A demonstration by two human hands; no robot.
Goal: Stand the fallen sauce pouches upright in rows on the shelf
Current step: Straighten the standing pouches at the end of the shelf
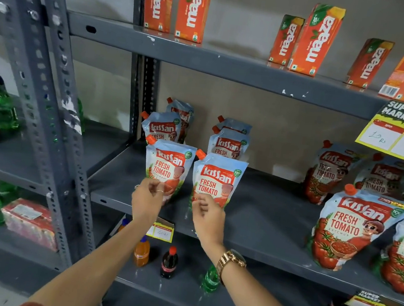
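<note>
Two rows of small Kissan ketchup pouches stand upright on the grey middle shelf (265,212). My left hand (147,198) pinches the bottom of the front left pouch (167,165). At the foot of the front right pouch (218,178), my right hand (207,215) touches its lower edge with curled fingers. Behind them stand two more pouches on the left (162,127) and two on the right (228,141). Larger pouches (351,223) lean in a loose group at the right end of the shelf.
Orange Maaza juice cartons (316,39) stand on the shelf above. A yellow price tag (400,138) hangs from that shelf's edge at right. Soft drink bottles (168,262) stand on the lower shelf. A grey slotted upright (49,96) divides off the left rack with green bottles.
</note>
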